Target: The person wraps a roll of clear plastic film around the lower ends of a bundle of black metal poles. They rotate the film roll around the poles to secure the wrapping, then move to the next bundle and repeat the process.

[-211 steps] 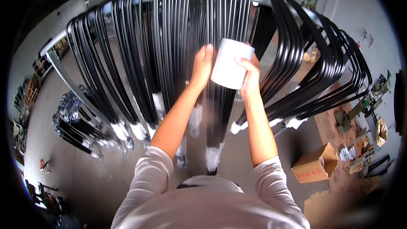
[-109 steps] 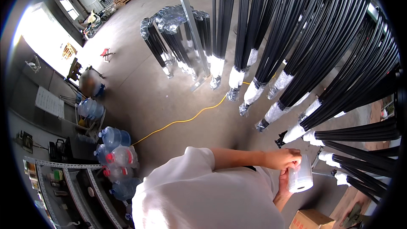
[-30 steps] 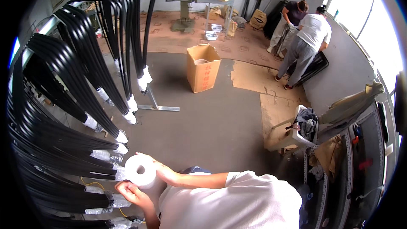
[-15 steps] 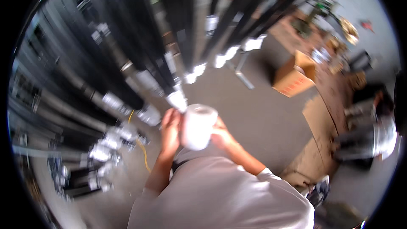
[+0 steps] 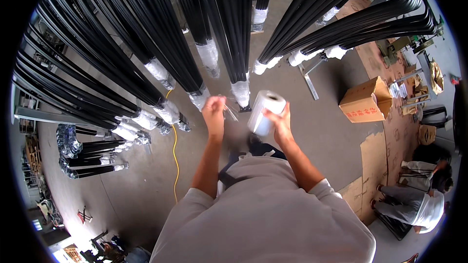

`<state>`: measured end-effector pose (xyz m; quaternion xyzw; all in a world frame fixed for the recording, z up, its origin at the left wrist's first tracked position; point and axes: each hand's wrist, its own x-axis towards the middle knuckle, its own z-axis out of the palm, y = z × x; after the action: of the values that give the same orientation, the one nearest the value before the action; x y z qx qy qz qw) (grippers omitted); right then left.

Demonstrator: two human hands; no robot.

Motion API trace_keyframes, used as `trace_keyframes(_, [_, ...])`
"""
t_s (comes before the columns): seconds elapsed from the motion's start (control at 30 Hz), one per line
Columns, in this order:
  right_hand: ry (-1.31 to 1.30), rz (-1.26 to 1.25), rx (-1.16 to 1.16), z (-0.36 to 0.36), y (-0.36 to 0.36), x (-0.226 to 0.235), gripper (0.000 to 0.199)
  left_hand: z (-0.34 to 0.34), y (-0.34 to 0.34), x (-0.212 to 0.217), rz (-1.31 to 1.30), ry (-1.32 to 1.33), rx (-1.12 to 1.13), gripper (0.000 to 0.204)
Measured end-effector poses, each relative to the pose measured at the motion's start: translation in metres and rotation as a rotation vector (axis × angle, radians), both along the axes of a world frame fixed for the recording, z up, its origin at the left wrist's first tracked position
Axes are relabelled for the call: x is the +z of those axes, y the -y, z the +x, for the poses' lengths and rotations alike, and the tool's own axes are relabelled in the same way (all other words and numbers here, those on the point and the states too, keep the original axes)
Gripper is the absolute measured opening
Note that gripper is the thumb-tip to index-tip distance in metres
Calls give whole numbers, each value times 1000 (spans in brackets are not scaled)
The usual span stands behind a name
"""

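Note:
My right hand (image 5: 280, 121) grips a roll of clear stretch film (image 5: 265, 109), tilted in front of my body with its core hole facing up. To its left, my left hand (image 5: 214, 109) is raised with fingers curled together. Thin whitish strands of film (image 5: 231, 110) trail from these fingers toward the roll, partly blurred. Just beyond my hands are bundles of long black tubes (image 5: 226, 34). Their near ends are wrapped in clear film, such as the wrapped end (image 5: 240, 93) between my hands and the wrapped end (image 5: 199, 98) beside my left hand.
More tube bundles (image 5: 122, 44) fan out left and far ahead. A yellow cable (image 5: 176, 165) runs along the floor at left. An open cardboard box (image 5: 363, 101) stands at right, near a metal stand leg (image 5: 308, 83). Farther right a person (image 5: 414, 209) sits near flattened cardboard (image 5: 373, 165).
My hands have moved apart; the left has come off the roll with film strands at its fingers. The roll has shifted right in my right hand, and the view has turned.

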<state>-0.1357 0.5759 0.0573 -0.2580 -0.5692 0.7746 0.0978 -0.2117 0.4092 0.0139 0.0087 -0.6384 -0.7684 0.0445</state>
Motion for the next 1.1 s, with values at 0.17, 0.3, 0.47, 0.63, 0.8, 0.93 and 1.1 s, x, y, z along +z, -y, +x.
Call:
trace_keyframes(0.17, [23,626,-259,-62,-10,-37,77,-51,-19,-66,218,21,156,6])
trace_keyframes(0.3, [26,686,-209,-85,3,-33,77,-97,-29,-89,501,35,-43,9])
trace_keyframes(0.47, [122,800,-193,-98,-3,-43,86,-127,-48,-93,434,203,-245,27])
trace_keyframes(0.63, [132,753,-102,-88,-26,-29,76,-109,-59,-70,307,112,-200,25])
trace_keyframes(0.8, [-55,692,128,-67,-45,-17,81,-49,-53,-56,564,189,-79,17])
trace_keyframes(0.93, [-172,468,348,-49,-43,-1,82,11,-39,20,369,472,-243,11])
trace_keyframes(1.1, [-221,-121,614,-48,-29,-5,87,37,-11,15,-233,376,-305,11])
